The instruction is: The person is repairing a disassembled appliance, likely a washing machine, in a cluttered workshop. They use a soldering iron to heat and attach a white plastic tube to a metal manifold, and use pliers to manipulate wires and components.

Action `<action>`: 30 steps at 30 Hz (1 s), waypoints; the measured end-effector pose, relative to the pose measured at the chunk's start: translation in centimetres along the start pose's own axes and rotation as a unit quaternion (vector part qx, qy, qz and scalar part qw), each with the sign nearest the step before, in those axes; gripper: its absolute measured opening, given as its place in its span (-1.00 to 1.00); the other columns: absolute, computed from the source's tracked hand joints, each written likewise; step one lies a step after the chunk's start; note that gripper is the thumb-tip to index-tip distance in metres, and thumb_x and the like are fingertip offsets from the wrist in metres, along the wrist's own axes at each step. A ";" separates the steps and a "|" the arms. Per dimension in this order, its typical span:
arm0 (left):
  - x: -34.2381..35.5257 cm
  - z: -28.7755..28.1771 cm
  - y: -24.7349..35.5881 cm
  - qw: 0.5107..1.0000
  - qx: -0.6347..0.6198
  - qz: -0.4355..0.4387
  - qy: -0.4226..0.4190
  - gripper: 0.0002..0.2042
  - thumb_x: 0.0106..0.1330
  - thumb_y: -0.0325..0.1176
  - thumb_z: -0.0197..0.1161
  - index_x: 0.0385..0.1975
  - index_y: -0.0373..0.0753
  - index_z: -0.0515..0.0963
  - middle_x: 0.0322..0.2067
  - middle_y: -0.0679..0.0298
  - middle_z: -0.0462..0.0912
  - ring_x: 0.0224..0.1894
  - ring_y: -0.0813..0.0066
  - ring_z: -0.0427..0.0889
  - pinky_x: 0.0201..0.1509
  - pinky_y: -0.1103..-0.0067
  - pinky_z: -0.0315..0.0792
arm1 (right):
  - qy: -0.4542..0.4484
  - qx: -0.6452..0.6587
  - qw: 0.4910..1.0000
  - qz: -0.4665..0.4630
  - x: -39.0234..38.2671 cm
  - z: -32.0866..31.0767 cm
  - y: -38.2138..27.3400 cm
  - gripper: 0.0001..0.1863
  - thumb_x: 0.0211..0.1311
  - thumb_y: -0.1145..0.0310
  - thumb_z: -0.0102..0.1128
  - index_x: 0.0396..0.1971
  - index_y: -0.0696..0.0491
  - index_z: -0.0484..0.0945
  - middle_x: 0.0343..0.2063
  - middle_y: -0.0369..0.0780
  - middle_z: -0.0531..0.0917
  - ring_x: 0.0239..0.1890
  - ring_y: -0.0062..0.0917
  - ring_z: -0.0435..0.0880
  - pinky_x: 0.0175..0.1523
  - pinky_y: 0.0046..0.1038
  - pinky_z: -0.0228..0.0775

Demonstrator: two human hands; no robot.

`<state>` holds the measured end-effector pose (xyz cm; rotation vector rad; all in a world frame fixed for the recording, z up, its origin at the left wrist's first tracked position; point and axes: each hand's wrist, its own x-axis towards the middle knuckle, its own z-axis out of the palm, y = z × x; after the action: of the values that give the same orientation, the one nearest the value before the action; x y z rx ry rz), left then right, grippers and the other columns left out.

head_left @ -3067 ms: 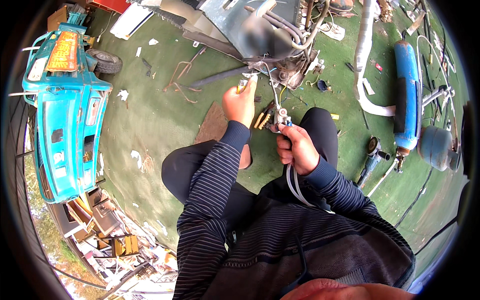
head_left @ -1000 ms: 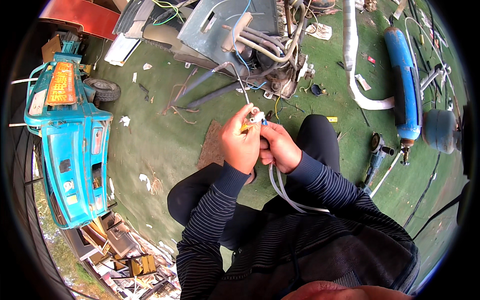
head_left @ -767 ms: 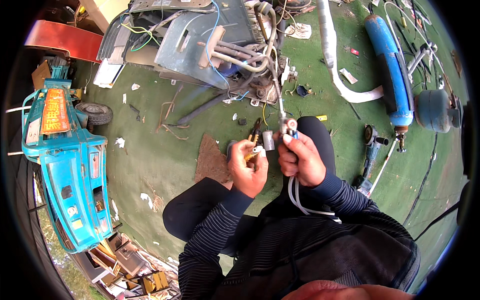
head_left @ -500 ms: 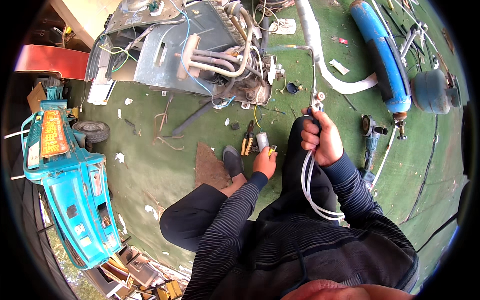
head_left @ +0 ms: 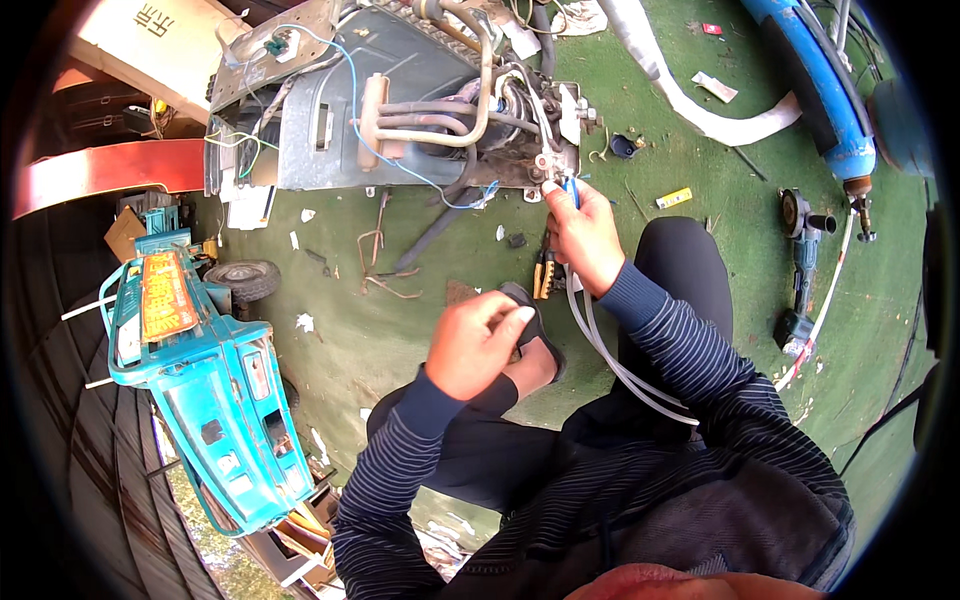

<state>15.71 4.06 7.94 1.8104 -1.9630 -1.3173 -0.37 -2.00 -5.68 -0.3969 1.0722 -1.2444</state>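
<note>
My right hand (head_left: 584,238) is closed around the handle of a gas torch (head_left: 544,164), a blue part showing by the thumb. Two clear hoses (head_left: 626,376) trail from it toward my lap. The torch's valve end and thin metal tube reach over the near right end of a dismantled machine (head_left: 300,125), among its pipes and wires; the tip is hard to make out. My left hand (head_left: 472,342) hangs above my left foot with fingers curled, nothing visible in them. A yellow lighter (head_left: 674,198) lies on the green floor, right of my right hand. Yellow-handled pliers (head_left: 543,272) lie partly behind my right hand.
To the right are an angle grinder (head_left: 801,255), a blue gas cylinder (head_left: 835,120) and a bluish tank (head_left: 905,125) at the edge. A white wrapped pipe (head_left: 735,125) curves across the floor. A turquoise vehicle (head_left: 220,400) stands left; a dark cap (head_left: 624,146) lies beyond my right hand.
My right hand has carried the torch left to the machine. My left hand no longer holds the lighter, which now lies on the floor, and has moved back left. The view has shifted right-to-left.
</note>
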 end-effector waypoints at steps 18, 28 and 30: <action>2.9 -5.9 -5.1 0.981 -0.117 -0.122 0.094 -0.59 0.53 -0.11 0.28 -0.55 -0.19 0.43 -0.68 0.44 0.36 -0.69 0.68 0.33 -0.58 0.64 0.23 | 0.030 -0.089 0.994 -0.056 1.2 0.4 1.7 -0.66 0.39 0.21 0.17 -0.35 0.26 0.55 -0.51 0.07 0.66 -0.41 -0.05 0.67 -0.19 -0.13 0.49; 3.2 -3.7 -2.7 0.980 0.095 -0.112 -0.136 -0.55 0.46 -0.09 0.37 -0.57 -0.32 0.52 -0.66 0.41 0.33 -0.50 0.70 0.21 -0.49 0.51 0.22 | -0.076 -0.032 0.993 0.082 3.1 -4.5 -5.0 -0.65 0.47 0.12 0.19 -0.32 0.15 0.57 -0.62 -0.41 0.51 -0.63 -0.71 0.41 -0.51 -0.48 0.24; 3.4 -3.7 -2.0 0.976 0.131 -0.103 -0.139 -0.56 0.46 -0.13 0.37 -0.54 -0.36 0.48 -0.62 0.41 0.27 -0.49 0.64 0.20 -0.45 0.50 0.22 | 0.018 -0.039 0.998 -0.037 3.5 -3.4 -3.8 -0.68 0.47 0.16 0.20 -0.36 0.13 0.57 -0.64 -0.44 0.47 -0.60 -0.77 0.35 -0.52 -0.50 0.21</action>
<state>18.70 -0.47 7.29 2.0977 -2.2334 -1.5077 -5.56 -5.39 -5.97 -0.4784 1.1482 -1.2815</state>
